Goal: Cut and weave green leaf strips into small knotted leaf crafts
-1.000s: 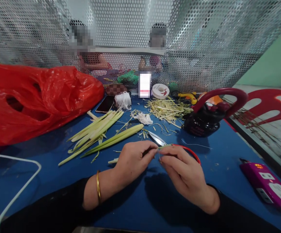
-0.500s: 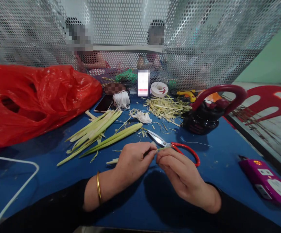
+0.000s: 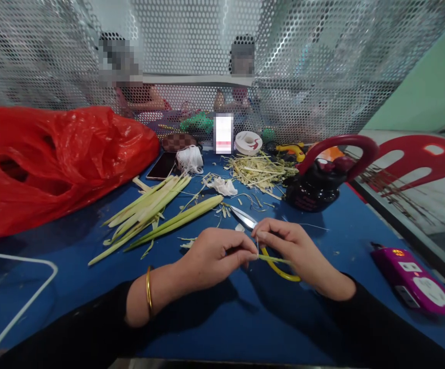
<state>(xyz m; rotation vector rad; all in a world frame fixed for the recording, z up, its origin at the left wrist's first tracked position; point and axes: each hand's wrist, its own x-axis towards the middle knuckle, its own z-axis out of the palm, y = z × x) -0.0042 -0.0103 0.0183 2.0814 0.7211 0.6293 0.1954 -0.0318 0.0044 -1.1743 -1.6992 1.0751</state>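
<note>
My left hand (image 3: 222, 253), with a gold bangle at the wrist, pinches one end of a thin pale-green stalk (image 3: 274, 259). The stalk points right, beneath the fingers of my right hand (image 3: 287, 243). Between the hands runs a short white thread (image 3: 257, 245); my right thumb and forefinger are closed on its upper end. Behind my right hand lies a pair of scissors (image 3: 245, 218), its blades pointing away to the left. A yellow handle loop shows below that hand, the rest being covered. Long green leaf strips (image 3: 184, 220) lie beyond my left hand.
A red plastic bag (image 3: 64, 164) fills the left side. Farther back are a phone (image 3: 162, 165), white string (image 3: 190, 160), a ribbon spool (image 3: 248, 142) and plant scraps (image 3: 260, 170). At right stand a black pot (image 3: 312, 187) and a purple device (image 3: 418, 279). Two people sit beyond the perforated screen.
My right hand has risen and turned, drawing the white thread upward. The thin stalk now shows between my hands. A yellow scissor loop has come into sight while the red one is covered.
</note>
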